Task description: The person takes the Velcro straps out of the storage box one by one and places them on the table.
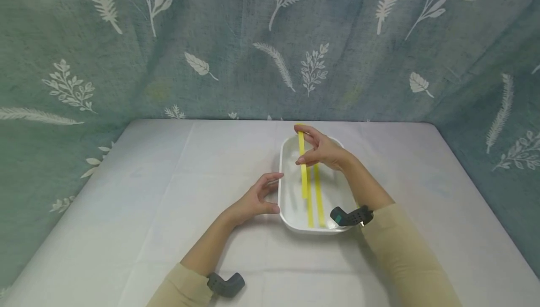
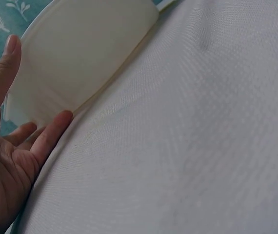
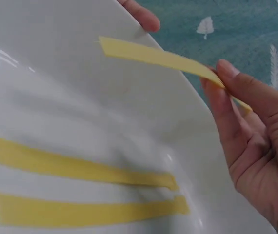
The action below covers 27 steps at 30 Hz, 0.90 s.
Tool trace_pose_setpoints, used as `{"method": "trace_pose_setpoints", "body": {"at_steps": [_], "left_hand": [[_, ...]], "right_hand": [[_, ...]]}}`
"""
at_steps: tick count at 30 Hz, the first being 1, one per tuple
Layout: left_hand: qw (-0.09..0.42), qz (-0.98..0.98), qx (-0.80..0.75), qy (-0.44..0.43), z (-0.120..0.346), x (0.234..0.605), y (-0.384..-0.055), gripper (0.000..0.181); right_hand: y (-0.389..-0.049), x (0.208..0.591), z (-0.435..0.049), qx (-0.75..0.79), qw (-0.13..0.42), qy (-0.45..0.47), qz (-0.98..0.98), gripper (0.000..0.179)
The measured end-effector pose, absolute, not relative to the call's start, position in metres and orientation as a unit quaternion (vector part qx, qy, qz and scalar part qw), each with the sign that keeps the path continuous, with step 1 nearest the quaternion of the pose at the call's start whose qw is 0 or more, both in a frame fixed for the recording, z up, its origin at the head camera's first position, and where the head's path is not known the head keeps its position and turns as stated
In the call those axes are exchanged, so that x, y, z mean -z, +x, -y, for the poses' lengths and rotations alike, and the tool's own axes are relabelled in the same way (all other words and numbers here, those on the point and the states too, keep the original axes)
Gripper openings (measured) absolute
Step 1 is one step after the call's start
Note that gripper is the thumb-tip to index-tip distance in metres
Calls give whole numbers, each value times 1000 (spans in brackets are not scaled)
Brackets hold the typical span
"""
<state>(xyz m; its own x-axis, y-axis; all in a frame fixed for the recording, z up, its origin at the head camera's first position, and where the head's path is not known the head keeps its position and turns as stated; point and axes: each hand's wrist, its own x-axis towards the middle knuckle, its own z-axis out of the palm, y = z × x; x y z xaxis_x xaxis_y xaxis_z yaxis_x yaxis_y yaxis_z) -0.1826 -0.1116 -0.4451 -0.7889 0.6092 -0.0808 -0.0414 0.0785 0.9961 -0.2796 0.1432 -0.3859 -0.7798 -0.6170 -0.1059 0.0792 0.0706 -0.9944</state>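
Note:
A white rectangular dish with rounded corners (image 1: 290, 190) stands on the table. My right hand (image 1: 322, 151) is over its far part and pinches a flat yellow ribbon strip (image 1: 304, 180) between thumb and fingers. One end of that strip hangs free above the dish, as the right wrist view shows. Two more yellow strips (image 3: 75, 163) lie side by side along the dish's bottom. At the dish's left side is my left hand (image 1: 258, 198), fingers spread and fairly straight. In the left wrist view its fingertips (image 2: 61, 118) lie along the outer wall, low near the cloth.
A pale cloth (image 1: 190, 232) with fold creases covers the table. Behind it and at both sides hangs a green-blue curtain (image 1: 228, 40) with white leaf prints. Dark curved devices (image 1: 226, 285) are strapped to both wrists, the right one overlapping the dish's near corner.

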Motion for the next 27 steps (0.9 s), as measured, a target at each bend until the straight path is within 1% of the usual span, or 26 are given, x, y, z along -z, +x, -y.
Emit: {"method": "trace_pose_setpoints", "body": {"at_steps": [11, 19, 27], "left_hand": [[246, -690, -648, 207, 110, 445, -182, 83], [246, -685, -652, 213, 111, 446, -184, 84], [243, -692, -647, 211, 110, 445, -182, 84]], "right_hand": [[-276, 361, -170, 641, 246, -194, -701, 91], [-276, 356, -188, 638, 223, -192, -712, 89], [-267, 353, -208, 641, 200, -178, -719, 87]]}}
